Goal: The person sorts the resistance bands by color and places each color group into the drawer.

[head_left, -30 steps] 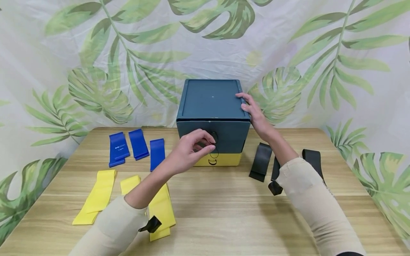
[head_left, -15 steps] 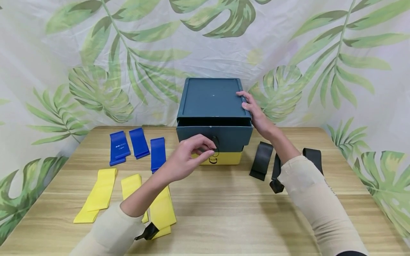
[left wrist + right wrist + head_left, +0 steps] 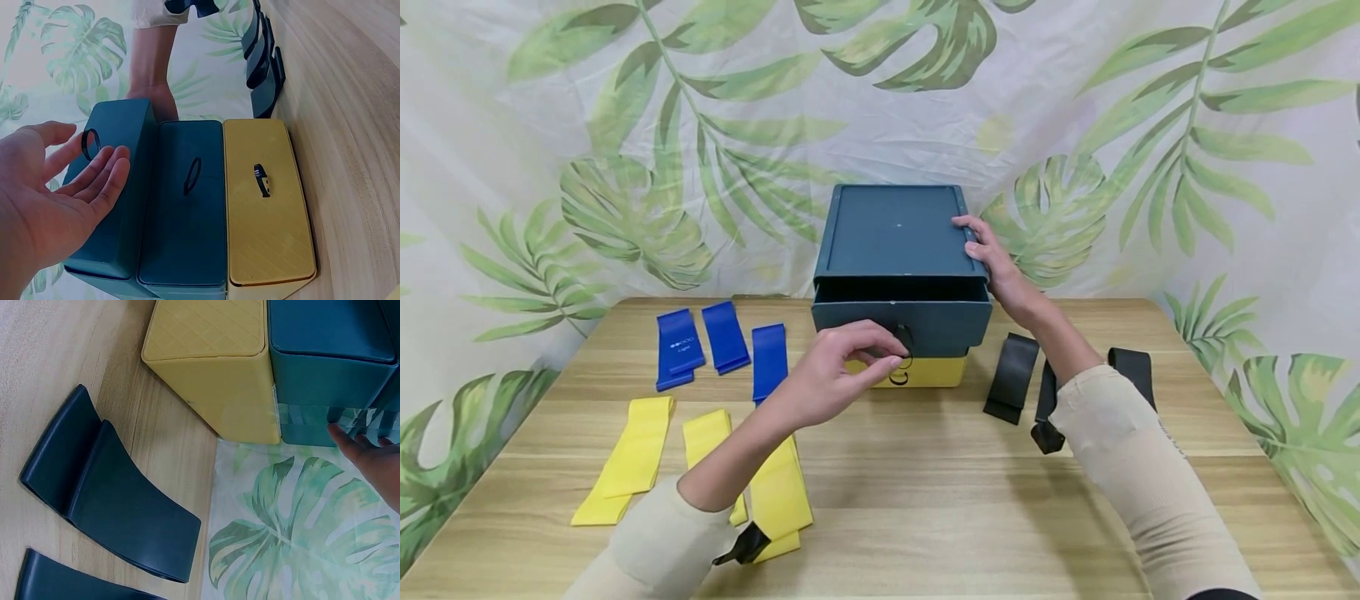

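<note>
A small cabinet (image 3: pixel 895 229) of stacked drawers, dark blue above and yellow at the bottom, stands at the back of the table. Its top drawer (image 3: pixel 951 327) is pulled partway out, showing a dark gap under the lid. With bent fingers my left hand (image 3: pixel 842 373) holds the black loop pull (image 3: pixel 85 145) on that drawer's front. Steadying contact comes from my right hand (image 3: pixel 1003 271), whose fingers rest on the cabinet's upper right edge and side. In the left wrist view the middle drawer (image 3: pixel 181 231) and yellow drawer (image 3: pixel 269 231) are closed.
Blue resistance bands (image 3: pixel 679 346) and yellow resistance bands (image 3: pixel 632 458) lie on the left of the wooden table (image 3: pixel 925 500). Black resistance bands (image 3: pixel 1011 379) lie on the right, partly under my right forearm. A leaf-patterned cloth (image 3: pixel 1075 100) hangs behind.
The top drawer has slid out toward me from nearly closed, my left hand moving slightly forward and down with its pull. My right hand stays on the cabinet.
</note>
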`<state>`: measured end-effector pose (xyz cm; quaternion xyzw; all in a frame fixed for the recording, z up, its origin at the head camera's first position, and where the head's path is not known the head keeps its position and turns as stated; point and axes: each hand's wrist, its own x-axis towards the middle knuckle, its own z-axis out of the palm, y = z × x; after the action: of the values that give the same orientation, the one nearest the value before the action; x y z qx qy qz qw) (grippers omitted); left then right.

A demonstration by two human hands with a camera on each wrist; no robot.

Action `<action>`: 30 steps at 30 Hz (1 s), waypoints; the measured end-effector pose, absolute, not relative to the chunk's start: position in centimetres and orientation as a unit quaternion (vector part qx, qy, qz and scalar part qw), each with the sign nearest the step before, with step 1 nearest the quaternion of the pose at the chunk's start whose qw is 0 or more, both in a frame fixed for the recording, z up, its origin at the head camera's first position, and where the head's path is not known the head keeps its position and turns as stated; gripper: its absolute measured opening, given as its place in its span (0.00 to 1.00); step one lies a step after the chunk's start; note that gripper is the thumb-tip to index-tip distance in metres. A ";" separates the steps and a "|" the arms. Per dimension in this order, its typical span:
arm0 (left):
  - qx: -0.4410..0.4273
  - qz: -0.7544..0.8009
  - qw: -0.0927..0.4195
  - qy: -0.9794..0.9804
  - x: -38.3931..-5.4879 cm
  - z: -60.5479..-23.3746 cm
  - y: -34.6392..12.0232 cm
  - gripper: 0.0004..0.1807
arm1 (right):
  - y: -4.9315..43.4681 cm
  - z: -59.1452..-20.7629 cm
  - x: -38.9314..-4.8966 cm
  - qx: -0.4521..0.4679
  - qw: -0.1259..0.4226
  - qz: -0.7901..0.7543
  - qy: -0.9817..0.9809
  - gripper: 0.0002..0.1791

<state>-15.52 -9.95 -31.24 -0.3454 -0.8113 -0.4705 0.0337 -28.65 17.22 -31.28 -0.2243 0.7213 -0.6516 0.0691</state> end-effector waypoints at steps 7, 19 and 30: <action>-0.349 -0.468 0.036 -0.812 -15.5 -31.2 -10.2 0.07 | 17.4 -31.4 -28.5 -0.221 0.074 -0.648 0.725 0.36; -0.365 -0.445 0.021 -0.817 -13.9 -30.6 -10.4 0.08 | 17.2 -31.2 -28.5 -0.221 0.069 -0.644 0.729 0.36; -0.364 -0.453 0.011 -0.814 -13.0 -30.3 -10.4 0.07 | 17.2 -31.2 -28.6 -0.221 0.068 -0.639 0.734 0.36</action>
<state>-13.00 -10.42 -30.27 -0.3641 -0.8137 -0.4530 0.0110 -28.59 17.22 -31.17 -0.2206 0.7336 -0.6391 0.0679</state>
